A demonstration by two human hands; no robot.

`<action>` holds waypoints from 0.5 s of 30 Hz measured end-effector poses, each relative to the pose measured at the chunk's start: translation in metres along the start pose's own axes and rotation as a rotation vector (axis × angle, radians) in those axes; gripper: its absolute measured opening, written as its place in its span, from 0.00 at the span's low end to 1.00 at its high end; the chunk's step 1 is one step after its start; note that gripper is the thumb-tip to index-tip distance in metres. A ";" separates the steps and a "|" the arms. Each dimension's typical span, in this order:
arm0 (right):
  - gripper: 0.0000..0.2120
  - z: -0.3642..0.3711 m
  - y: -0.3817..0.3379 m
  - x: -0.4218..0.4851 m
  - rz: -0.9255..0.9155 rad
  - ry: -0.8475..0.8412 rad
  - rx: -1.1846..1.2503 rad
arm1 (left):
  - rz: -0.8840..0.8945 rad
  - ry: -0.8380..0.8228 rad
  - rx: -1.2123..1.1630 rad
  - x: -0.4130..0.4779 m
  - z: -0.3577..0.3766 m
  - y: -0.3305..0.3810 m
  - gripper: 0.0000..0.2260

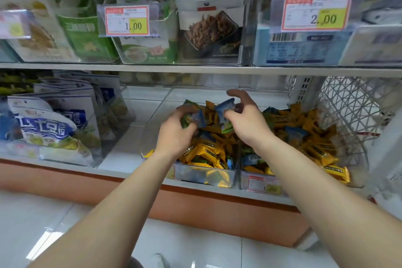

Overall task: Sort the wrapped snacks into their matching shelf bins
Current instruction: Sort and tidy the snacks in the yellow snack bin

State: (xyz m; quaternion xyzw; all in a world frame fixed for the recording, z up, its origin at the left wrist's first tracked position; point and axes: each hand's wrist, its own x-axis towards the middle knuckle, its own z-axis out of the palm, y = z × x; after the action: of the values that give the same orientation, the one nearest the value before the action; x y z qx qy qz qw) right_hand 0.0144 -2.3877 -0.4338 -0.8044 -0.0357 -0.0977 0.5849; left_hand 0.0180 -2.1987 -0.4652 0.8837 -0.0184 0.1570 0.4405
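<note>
Looks down on a low shop shelf (121, 159), with two bare forearms stretched toward it.

Grips a small bunch of wrapped snacks (192, 118), green and blue, in the curled fingers of the left hand (176, 137), just above the left clear bin (156, 113).

Pinches a blue-wrapped snack (225, 107) between thumb and fingers of the right hand (247, 121), index finger lifted, over the divide between the two bins. May also hold a green packet just below it; hard to tell.

Finds the left clear bin and the right clear bin (243, 178) standing side by side, both heaped with yellow packets (208, 151) and a few blue and green ones mixed in. Carries a blurred price tag (264, 187) on the right bin's front.

Places blue-and-white bags (47, 128) to the left on the same shelf, and a white wire basket (348, 102) to the right.

Above, takes in an upper shelf (195, 69) of clear bins with pouches, tagged 1.00 (127, 20) and 2.00 (315, 12).
</note>
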 end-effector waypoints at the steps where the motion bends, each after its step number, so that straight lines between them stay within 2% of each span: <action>1: 0.16 -0.003 0.000 -0.002 -0.037 -0.003 -0.027 | 0.043 -0.025 0.156 0.001 -0.001 -0.005 0.12; 3: 0.14 -0.009 0.000 -0.006 -0.069 -0.025 -0.067 | 0.051 -0.104 0.316 0.004 -0.001 -0.018 0.10; 9: 0.13 -0.017 0.004 -0.010 -0.119 -0.078 -0.133 | -0.035 -0.183 0.536 0.015 -0.006 -0.037 0.12; 13: 0.12 -0.018 0.005 -0.011 -0.157 -0.119 -0.143 | -0.030 -0.258 0.367 0.015 -0.011 -0.037 0.17; 15: 0.12 -0.018 0.005 -0.011 -0.164 -0.136 -0.155 | -0.013 -0.282 0.369 0.012 -0.013 -0.036 0.20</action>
State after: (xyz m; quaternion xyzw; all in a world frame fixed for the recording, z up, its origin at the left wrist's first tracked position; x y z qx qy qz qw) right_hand 0.0022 -2.4053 -0.4351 -0.8463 -0.1333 -0.0928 0.5073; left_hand 0.0321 -2.1657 -0.4820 0.9625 -0.0452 0.0301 0.2657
